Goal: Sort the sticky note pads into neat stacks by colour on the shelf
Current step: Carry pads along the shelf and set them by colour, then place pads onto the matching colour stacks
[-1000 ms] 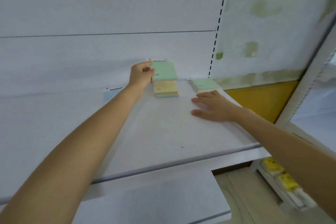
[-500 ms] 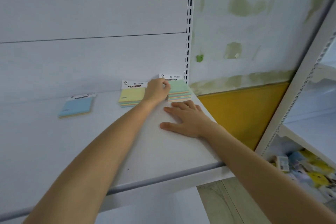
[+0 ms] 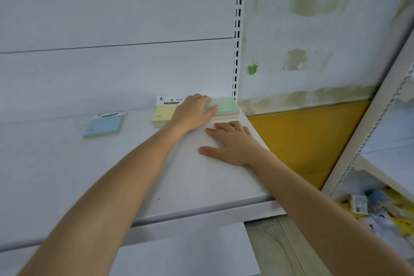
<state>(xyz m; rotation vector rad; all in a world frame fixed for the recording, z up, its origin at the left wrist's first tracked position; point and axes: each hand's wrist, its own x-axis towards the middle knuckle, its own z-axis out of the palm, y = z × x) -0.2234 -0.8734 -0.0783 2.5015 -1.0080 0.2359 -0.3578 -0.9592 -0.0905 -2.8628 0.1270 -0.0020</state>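
Three groups of sticky note pads lie at the back of the white shelf. A blue pad lies alone on the left. A yellow-topped stack with a white header card sits in the middle. A green-topped stack fills the right rear corner. My left hand lies between the yellow and green stacks, its fingers curled over the left edge of the top green pad. My right hand rests flat on the shelf just in front of the green stack, fingers spread, holding nothing.
A slotted upright marks the shelf's right end, with a stained wall and a yellow panel beyond. Another shelf unit on the right holds a bin of small packets. A lower shelf juts out below.
My left hand carried a green pad from above the yellow stack to the green stack on the right and now rests on it. The view swung right. My right hand stayed flat.
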